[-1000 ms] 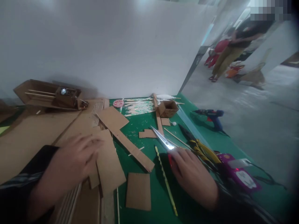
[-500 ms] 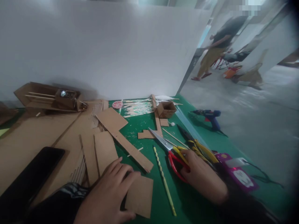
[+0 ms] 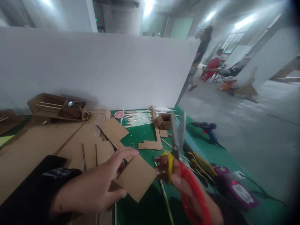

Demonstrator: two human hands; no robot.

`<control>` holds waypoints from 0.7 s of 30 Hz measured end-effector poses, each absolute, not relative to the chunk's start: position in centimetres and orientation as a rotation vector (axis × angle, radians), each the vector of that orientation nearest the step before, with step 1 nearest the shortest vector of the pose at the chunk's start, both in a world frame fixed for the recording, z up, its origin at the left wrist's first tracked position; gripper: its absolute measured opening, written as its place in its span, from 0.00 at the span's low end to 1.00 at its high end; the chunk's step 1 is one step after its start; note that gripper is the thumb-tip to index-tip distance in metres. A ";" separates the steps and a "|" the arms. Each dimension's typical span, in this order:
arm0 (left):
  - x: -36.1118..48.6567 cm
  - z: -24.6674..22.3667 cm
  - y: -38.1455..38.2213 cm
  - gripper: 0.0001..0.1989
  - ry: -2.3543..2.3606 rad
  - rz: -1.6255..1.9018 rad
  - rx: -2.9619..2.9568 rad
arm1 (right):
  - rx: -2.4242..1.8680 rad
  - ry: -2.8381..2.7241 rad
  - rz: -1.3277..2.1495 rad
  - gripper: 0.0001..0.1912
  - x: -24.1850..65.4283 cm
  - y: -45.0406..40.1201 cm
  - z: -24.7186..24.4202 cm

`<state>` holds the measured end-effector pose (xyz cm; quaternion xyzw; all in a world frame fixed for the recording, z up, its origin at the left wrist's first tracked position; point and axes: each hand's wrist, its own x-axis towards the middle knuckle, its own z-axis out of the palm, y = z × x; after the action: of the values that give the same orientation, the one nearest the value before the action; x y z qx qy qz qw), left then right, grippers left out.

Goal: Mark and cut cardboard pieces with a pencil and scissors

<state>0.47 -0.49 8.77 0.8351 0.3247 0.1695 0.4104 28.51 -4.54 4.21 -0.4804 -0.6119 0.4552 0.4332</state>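
A small square piece of cardboard [image 3: 138, 176] is gripped in my left hand [image 3: 100, 181], its fingers along the top edge and the thumb below. Raised to the right of it, my right hand [image 3: 187, 184] holds scissors [image 3: 179, 134] with one red and one yellow handle. The blades point up and stand slightly apart, blurred by motion, and do not touch the cardboard. Under the right hand, a pale twisted stick [image 3: 167, 200] lies on the green table. Beyond the hands are an L-shaped cardboard strip [image 3: 150, 145] and a small cardboard box [image 3: 164, 121].
Yellow-handled pliers [image 3: 201, 165], a purple power strip [image 3: 241, 190] and a blue glue gun [image 3: 207, 129] lie on the right. Cardboard sheets [image 3: 67, 134] and a black phone [image 3: 50, 161] are on the left. A white partition [image 3: 105, 68] stands behind; people are in the background.
My left hand has lifted the square cardboard off the table. My right hand has raised the scissors, turning the blades upward. The head view has tilted up.
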 end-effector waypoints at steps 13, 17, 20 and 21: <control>5.0 3.3 -2.3 0.28 0.689 0.940 1.048 | -1.102 -1.190 1.415 0.23 21.9 -2.4 5.2; 5.2 4.1 -2.1 0.16 0.920 1.035 0.824 | -1.064 -1.253 1.468 0.26 21.3 -3.4 4.7; 4.4 5.8 -1.0 0.14 1.013 1.195 0.694 | -1.088 -1.328 1.458 0.28 21.4 -4.7 3.6; 4.0 6.4 -0.6 0.14 1.014 1.252 0.696 | -1.120 -1.370 1.432 0.27 21.6 -5.1 3.3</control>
<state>4.04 -0.58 6.45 0.3049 0.4445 0.5487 0.6390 21.56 -5.07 3.30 -0.4466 -0.5464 0.5710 0.4194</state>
